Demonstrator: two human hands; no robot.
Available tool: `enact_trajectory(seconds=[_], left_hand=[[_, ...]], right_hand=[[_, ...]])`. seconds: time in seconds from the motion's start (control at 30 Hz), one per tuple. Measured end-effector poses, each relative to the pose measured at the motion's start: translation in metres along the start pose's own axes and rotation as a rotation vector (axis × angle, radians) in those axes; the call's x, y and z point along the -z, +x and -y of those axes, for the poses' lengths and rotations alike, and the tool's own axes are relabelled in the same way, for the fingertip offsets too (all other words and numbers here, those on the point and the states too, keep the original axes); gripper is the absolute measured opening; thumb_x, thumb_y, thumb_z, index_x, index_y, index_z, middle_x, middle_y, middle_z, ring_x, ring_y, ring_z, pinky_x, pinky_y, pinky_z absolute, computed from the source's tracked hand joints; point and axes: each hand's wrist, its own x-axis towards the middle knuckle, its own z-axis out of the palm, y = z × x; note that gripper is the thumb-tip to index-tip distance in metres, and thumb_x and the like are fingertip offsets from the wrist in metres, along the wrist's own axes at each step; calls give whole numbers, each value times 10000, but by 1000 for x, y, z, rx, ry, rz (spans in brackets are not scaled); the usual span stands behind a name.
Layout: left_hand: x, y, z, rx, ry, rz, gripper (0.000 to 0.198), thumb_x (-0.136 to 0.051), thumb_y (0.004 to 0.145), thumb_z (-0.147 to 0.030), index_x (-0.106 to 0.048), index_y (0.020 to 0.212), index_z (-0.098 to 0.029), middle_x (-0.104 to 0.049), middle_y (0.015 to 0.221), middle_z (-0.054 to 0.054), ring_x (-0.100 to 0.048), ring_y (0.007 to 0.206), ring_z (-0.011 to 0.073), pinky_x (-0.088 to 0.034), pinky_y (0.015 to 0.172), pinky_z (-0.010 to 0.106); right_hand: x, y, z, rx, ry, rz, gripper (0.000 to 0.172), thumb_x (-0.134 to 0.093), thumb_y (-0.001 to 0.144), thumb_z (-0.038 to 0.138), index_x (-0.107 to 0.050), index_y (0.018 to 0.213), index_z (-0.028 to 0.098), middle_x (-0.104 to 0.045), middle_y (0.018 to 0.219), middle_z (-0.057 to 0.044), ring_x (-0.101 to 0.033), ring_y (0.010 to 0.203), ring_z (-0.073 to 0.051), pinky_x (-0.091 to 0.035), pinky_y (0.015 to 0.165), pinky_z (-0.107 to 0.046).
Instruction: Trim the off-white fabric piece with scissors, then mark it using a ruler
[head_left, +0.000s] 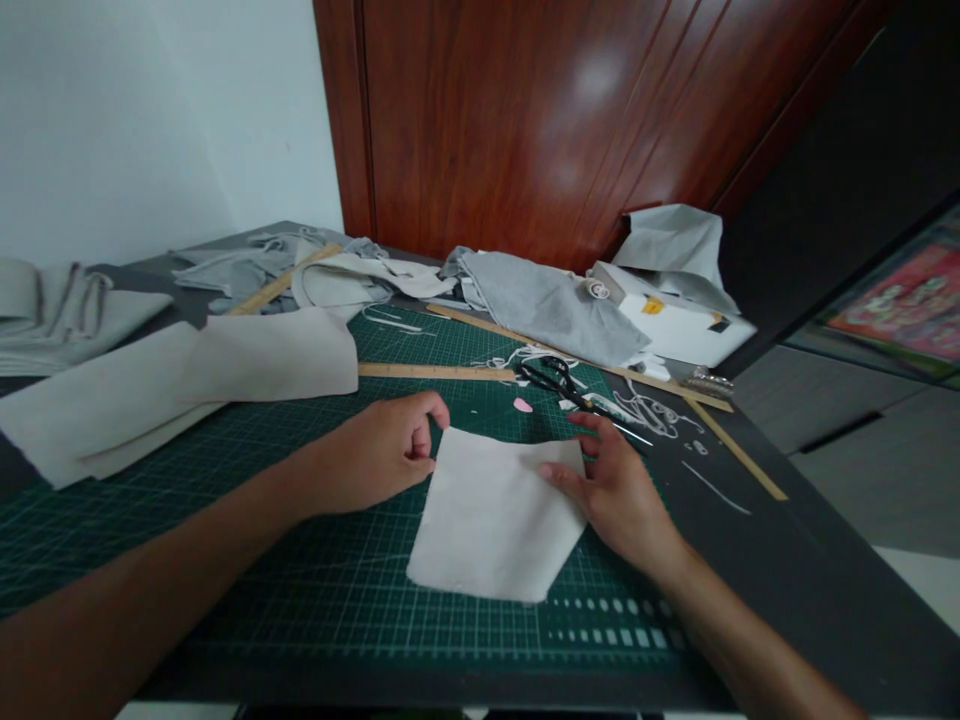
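Observation:
A small off-white piece of fabric (487, 520) lies flat on the green cutting mat (225, 540). My left hand (382, 450) rests at the piece's upper left corner, fingers curled, pinching its edge. My right hand (615, 490) lies on the piece's upper right corner, thumb on top of the cloth and fingers at its edge. Black-handled scissors (559, 385) lie on the mat just beyond my right hand.
A larger beige fabric (172, 385) lies folded at the left. Wooden rulers (435, 371) cross the mat. Grey cloth (547, 305), a white box (679, 325), a pink chalk bit (522, 405) and thread scraps (652, 410) lie at the back right. The table edge drops off at right.

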Motion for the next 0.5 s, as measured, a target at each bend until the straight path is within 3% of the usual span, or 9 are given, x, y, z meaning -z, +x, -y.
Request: enact_trajectory(seconds=[0.07, 0.13, 0.17, 0.23, 0.3, 0.4, 0.5], left_hand=[[-1, -2, -8, -53, 177, -115, 172, -617, 900, -244, -627, 1063, -190, -695, 809, 15, -653, 705, 204, -467, 646, 348], [-6, -7, -19, -195, 274, -237, 195, -621, 928, -267, -667, 1096, -180, -750, 1015, 75, -709, 888, 240, -537, 778, 392], [-10, -10, -23, -295, 276, -222, 232, -608, 965, -284, -677, 1156, -174, -762, 1139, 98, -726, 998, 251, -561, 866, 409], [-21, -15, -28, -490, 306, -95, 342, -619, 997, -301, -669, 1304, -159, -723, 1395, 137, -659, 1337, 292, -498, 1148, 468], [-32, -20, -25, -605, 367, 83, 596, -681, 998, -457, -594, 1482, -122, -544, 1646, 197, -475, 1568, 328, -396, 1280, 489], [-45, -26, -13, -568, 447, 189, 874, -693, 967, -630, -463, 1628, -107, -368, 1747, 228, -346, 1642, 356, -349, 1321, 504], [-51, -29, -6, -504, 502, 138, 973, -716, 941, -658, -371, 1692, -145, -306, 1771, 216, -303, 1655, 374, -303, 1338, 545]], right_hand=[[3, -2, 2, 68, -74, -61, 738, -825, 830, 449, -464, 1414, 181, -705, 1282, -204, -772, 1001, -386, -663, 861, -604], [5, -13, 6, 203, -228, -98, 668, -839, 842, 372, -544, 1408, 172, -595, 1489, -237, -631, 1345, -442, -502, 1166, -682], [5, -21, 7, 349, -408, -87, 566, -771, 923, 361, -577, 1417, 165, -572, 1541, -237, -553, 1455, -440, -441, 1233, -685], [7, -39, 7, 576, -682, 67, 489, -681, 1036, 350, -581, 1482, 175, -542, 1620, -216, -544, 1500, -396, -495, 1226, -634], [8, -55, 6, 746, -813, 163, 566, -678, 1051, 405, -551, 1529, 128, -550, 1635, -244, -558, 1502, -407, -580, 1159, -598], [8, -68, 3, 882, -901, 168, 682, -648, 1050, 573, -571, 1490, 57, -663, 1513, -293, -655, 1404, -436, -663, 1035, -603], [6, -68, 2, 925, -912, 67, 717, -584, 1051, 666, -637, 1375, 28, -762, 1343, -306, -745, 1261, -450, -700, 922, -624]])
